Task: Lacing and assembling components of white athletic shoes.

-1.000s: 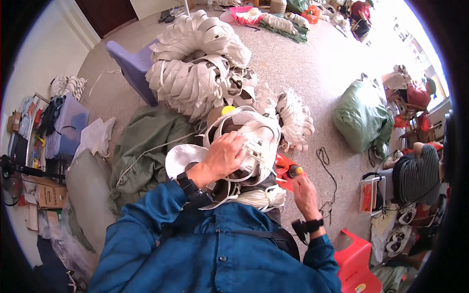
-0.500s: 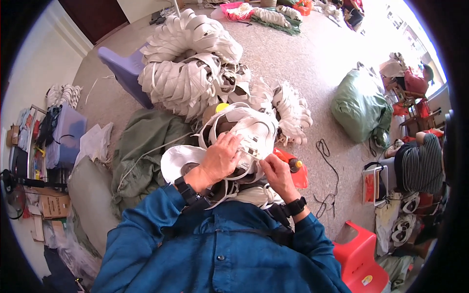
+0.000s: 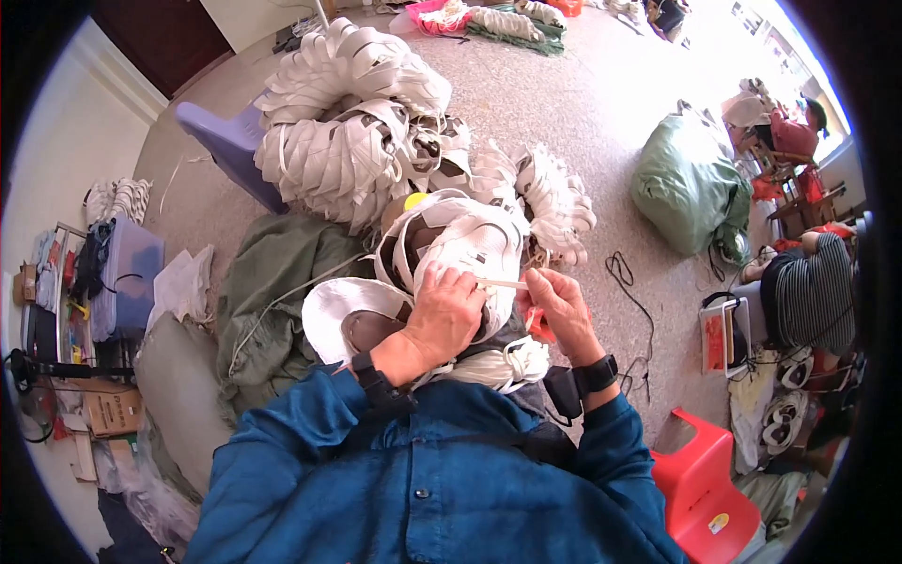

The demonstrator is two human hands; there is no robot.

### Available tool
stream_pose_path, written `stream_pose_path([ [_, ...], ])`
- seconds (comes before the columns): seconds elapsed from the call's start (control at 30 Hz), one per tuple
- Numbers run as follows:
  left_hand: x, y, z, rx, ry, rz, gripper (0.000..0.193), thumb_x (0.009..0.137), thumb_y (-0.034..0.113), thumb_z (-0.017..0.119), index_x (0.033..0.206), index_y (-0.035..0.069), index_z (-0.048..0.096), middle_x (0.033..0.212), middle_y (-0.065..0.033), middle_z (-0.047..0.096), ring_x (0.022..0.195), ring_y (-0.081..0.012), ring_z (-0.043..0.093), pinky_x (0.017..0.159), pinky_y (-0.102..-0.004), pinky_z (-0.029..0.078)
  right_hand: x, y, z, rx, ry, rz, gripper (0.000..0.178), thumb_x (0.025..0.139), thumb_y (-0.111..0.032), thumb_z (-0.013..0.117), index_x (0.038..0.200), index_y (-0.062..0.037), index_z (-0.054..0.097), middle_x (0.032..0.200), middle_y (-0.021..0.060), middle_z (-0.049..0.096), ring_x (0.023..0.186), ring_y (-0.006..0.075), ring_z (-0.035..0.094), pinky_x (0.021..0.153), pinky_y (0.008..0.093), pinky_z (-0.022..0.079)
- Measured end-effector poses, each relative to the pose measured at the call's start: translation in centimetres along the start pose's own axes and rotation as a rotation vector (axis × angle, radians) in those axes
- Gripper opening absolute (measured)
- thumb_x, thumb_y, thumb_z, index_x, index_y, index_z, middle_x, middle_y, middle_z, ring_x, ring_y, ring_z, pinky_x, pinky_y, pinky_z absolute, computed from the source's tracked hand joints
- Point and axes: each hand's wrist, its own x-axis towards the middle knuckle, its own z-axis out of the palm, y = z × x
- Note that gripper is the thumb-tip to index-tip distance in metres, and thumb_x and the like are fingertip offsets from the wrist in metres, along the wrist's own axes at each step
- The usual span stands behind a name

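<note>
In front of my body lies a white shoe upper (image 3: 489, 235) with a mesh-like surface, on top of other uppers. My left hand (image 3: 447, 308) presses on its near side, fingers bent and closed over the edge. My right hand (image 3: 556, 305) pinches one end of a flat white lace (image 3: 503, 283), which runs taut from near the left fingers. What the left fingertips grip underneath is hidden. Beside the left wrist rests another white upper with a grey-brown lining (image 3: 329, 310). A hank of white laces (image 3: 503, 367) lies close to my body, below both hands.
Large strung bundles of white uppers (image 3: 329, 155) lean on a purple chair (image 3: 230, 141) ahead. Green cloth (image 3: 272, 273) lies to the left. A red stool (image 3: 705, 479), a black cord (image 3: 639, 320) and a green sack (image 3: 686, 183) are on the right, with people seated beyond.
My right hand has moved right and up, drawing the lace out between the hands. The left hand has shifted slightly down and right on the upper.
</note>
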Motion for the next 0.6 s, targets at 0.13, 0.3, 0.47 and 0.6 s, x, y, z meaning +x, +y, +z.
stream_pose_path([
  [0.13, 0.6, -0.1, 1.8, 0.079, 0.001, -0.019, 0.013, 0.080, 0.018, 0.062, 0.088, 0.008, 0.065, 0.093, -0.0095, 0.059, 0.093, -0.0267, 0.057, 0.096, -0.0448, 0.036, -0.6, -0.4, 0.3, 0.151, 0.046, -0.015, 0.039, 0.103, -0.037, 0.052, 0.099, -0.0003, 0.066, 0.086, 0.0039, 0.067, 0.075, 0.0083, 0.062, 0.063, 0.0200, 0.047],
  [0.3, 0.7, -0.8, 2.8, 0.066, -0.006, 0.026, 0.011, 0.084, 0.015, 0.056, 0.088, 0.007, 0.063, 0.089, -0.0093, 0.060, 0.085, -0.0260, 0.060, 0.095, -0.0433, 0.038, -1.2, -0.3, -0.4, 0.535, 0.014, 0.010, 0.040, 0.105, -0.031, 0.049, 0.113, 0.0033, 0.067, 0.113, 0.0141, 0.068, 0.098, 0.0165, 0.064, 0.095, 0.0329, 0.050],
  [0.47, 0.8, -0.7, 1.7, 0.076, -0.012, 0.071, 0.012, 0.084, 0.013, 0.055, 0.091, 0.009, 0.065, 0.088, -0.0074, 0.060, 0.088, -0.0244, 0.061, 0.096, -0.0447, 0.039, -1.5, 1.2, -1.8, 1.060, 0.015, -0.068, 0.043, 0.105, -0.034, 0.048, 0.069, -0.0110, 0.049, 0.099, 0.0126, 0.066, 0.101, 0.0262, 0.061, 0.111, 0.0478, 0.037],
  [0.6, 0.3, -1.0, 1.8, 0.058, 0.033, 0.075, 0.016, 0.083, 0.011, 0.056, 0.096, 0.010, 0.065, 0.089, -0.0064, 0.061, 0.090, -0.0235, 0.062, 0.099, -0.0460, 0.037, -1.8, 2.7, -2.4, 1.192, 0.057, -0.029, 0.042, 0.103, -0.035, 0.051, 0.068, -0.0123, 0.048, 0.074, 0.0029, 0.052, 0.083, 0.0207, 0.058, 0.109, 0.0510, 0.040],
])
